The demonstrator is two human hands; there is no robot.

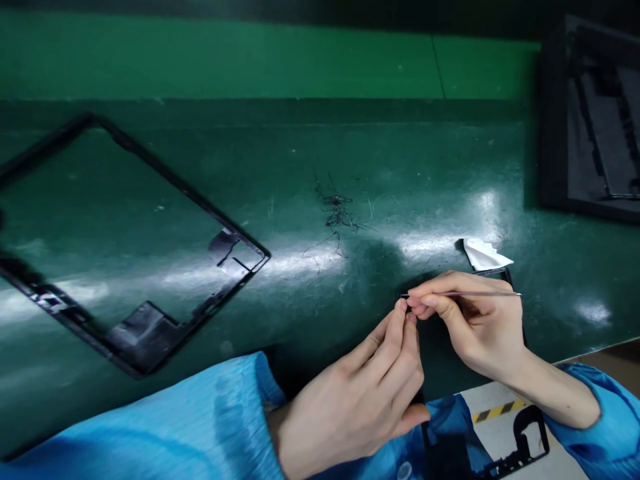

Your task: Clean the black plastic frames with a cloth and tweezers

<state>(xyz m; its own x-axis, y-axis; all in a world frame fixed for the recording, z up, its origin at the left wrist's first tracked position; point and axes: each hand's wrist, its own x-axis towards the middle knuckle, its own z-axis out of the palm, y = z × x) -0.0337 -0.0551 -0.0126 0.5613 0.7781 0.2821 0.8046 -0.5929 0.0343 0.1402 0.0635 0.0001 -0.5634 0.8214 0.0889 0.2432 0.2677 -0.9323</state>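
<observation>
My right hand (475, 320) pinches thin metal tweezers (470, 294), held level with the tip pointing left. My left hand (370, 387) has its fingers pressed together, and the fingertips meet the tweezer tip at about the middle of the bench's near edge. Whatever sits between the fingertips is too small to make out. A dark framed part (500, 273) lies partly hidden under my right hand. Both arms wear light blue sleeves (190, 427).
A large black rectangular frame (165, 173) lies on the green bench at the left. A clump of thin dark threads (336, 213) sits mid-bench. A white scrap (483, 254) lies beside my right hand. A black foam tray (590, 133) stands far right. Another black part (520, 447) is below.
</observation>
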